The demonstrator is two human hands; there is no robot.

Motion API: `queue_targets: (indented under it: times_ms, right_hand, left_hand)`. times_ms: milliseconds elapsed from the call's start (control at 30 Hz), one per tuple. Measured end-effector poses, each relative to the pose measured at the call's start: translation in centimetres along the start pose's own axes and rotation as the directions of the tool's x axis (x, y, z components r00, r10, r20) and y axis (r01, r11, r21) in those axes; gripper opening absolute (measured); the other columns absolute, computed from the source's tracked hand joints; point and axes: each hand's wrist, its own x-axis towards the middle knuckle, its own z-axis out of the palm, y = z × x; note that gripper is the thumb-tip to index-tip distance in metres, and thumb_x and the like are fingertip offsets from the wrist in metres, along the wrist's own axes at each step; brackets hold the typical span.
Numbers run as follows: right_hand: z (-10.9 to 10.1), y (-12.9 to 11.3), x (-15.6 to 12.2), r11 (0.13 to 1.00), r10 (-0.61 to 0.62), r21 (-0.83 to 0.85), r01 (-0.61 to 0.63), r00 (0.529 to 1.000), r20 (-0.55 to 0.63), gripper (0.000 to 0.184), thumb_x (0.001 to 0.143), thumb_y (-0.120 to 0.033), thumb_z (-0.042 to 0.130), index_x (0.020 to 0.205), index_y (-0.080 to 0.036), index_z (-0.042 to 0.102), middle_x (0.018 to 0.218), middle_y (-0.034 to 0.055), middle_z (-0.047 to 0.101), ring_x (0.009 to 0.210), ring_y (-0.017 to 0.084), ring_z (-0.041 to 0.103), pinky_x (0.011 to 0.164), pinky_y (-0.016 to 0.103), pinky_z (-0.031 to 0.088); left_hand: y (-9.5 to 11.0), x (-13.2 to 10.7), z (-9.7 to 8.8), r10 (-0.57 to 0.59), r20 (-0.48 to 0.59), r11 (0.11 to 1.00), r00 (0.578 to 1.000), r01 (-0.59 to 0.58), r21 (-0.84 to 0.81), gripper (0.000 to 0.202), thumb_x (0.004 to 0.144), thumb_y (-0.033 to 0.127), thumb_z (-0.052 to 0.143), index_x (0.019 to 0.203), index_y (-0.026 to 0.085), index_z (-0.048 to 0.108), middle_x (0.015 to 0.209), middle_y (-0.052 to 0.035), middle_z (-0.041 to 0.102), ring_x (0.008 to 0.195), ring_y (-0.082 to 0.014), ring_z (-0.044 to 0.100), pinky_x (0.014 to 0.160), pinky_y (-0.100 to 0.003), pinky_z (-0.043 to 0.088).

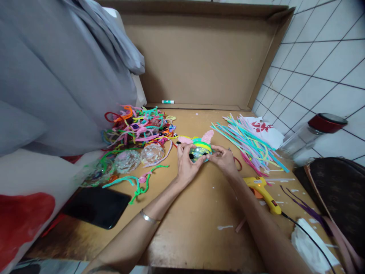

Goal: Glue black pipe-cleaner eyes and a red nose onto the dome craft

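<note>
A brown cardboard panel (196,57) stands across the back, with a tiled wall (322,57) to the right; grey cloth (57,76) fills the upper left, cut off by the frame edge. On the wooden table (182,220), a dark patterned bag (333,198) takes up the right edge, partly out of frame. Beside it a clear bottle (306,137) with a red lid leans in the view. A tangled heap of coloured fuzzy stems (139,127) sits at left, and a bundle of straight pastel stems (251,140) lies at right, partly over a white sheet with a red print (264,127). A black phone (98,207) rests near the left edge. The yellow glue gun (264,192) lies just beside the right forearm, its cord running past crumpled white tissue (308,247).

Mid-table, between heap and bundle, the left hand (186,160) and right hand (224,161) pinch a clear round piece (202,145) with a yellow-green band, fingertips on both sides. Two clear domes (127,160) lie at left, just in front of the heap. The fingers cover much of the piece's lower front; the small black spots there are probably eyes. One pink ear (207,136) stands up clearly; the other is partly hidden behind the left hand. A small white-and-green tube (168,102) lies by the cardboard.
</note>
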Motion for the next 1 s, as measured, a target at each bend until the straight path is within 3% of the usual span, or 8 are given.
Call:
queue_targets:
  times_ms: [300,600,833,1000]
  right_hand:
    - [-0.1,0.1,-0.2,1.0,-0.013,0.026,0.013,1.0,-0.002,0.053,0.049,-0.04,0.077,0.094,-0.013,0.071,0.07,0.0021,0.064,0.057,0.012,0.051,0.054,0.027,0.045]
    - [0.1,0.2,-0.2,0.998,-0.003,0.064,0.003,1.0,-0.002,0.055,0.052,-0.045,0.078,0.096,-0.013,0.071,0.08,0.0062,0.069,0.059,0.014,0.056,0.057,0.028,0.047]
    - [0.8,0.5,-0.2,0.999,0.025,0.038,-0.023,0.998,-0.061,0.059,0.051,-0.05,0.079,0.095,-0.012,0.069,0.063,0.0033,0.065,0.057,0.015,0.055,0.053,0.027,0.044]
    - [0.9,1.0,-0.1,0.998,0.004,0.06,-0.001,0.999,-0.044,0.058,0.056,-0.052,0.076,0.099,-0.013,0.068,0.075,0.0068,0.069,0.062,0.017,0.059,0.059,0.03,0.048]
  left_hand:
    - [-0.5,0.0,0.5,0.073,-0.032,0.997,0.997,-0.073,-0.002,0.037,0.069,0.034,0.071,0.099,0.021,0.054,0.101,-0.006,0.046,0.104,-0.0228,0.047,0.09,-0.038,0.044]
    - [-0.4,0.0,0.6,0.057,-0.04,0.998,0.998,-0.057,0.009,0.036,0.07,0.032,0.07,0.099,0.021,0.053,0.101,-0.0067,0.046,0.104,-0.023,0.047,0.09,-0.039,0.045]
    - [0.1,-0.1,0.6,0.043,-0.054,0.999,0.998,-0.042,0.025,0.036,0.07,0.036,0.071,0.097,0.02,0.054,0.099,-0.0064,0.046,0.102,-0.0231,0.047,0.089,-0.038,0.045]
    - [-0.1,-0.1,0.6,0.006,-0.033,1.0,0.999,-0.005,0.017,0.035,0.07,0.034,0.071,0.097,0.021,0.054,0.101,-0.0064,0.047,0.104,-0.0234,0.047,0.09,-0.038,0.044]
